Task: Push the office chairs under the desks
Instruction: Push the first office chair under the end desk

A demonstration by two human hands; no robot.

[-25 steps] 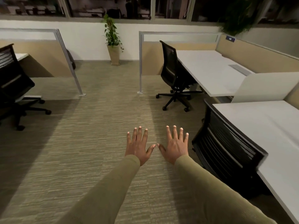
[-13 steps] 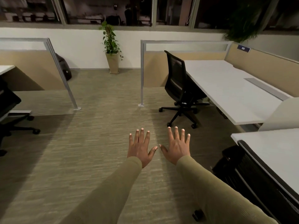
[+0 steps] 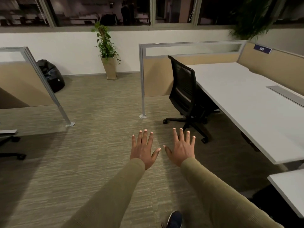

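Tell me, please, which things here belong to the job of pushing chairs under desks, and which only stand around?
For the job:
- black office chair, at the edge of the white desk
- left hand and right hand, both spread open, touching nothing

Only standing around:
- potted plant by the wall
- black bag on the floor
- partition

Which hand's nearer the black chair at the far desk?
Right: right hand is short of the chair, left of its base; left hand is further left, over carpet.
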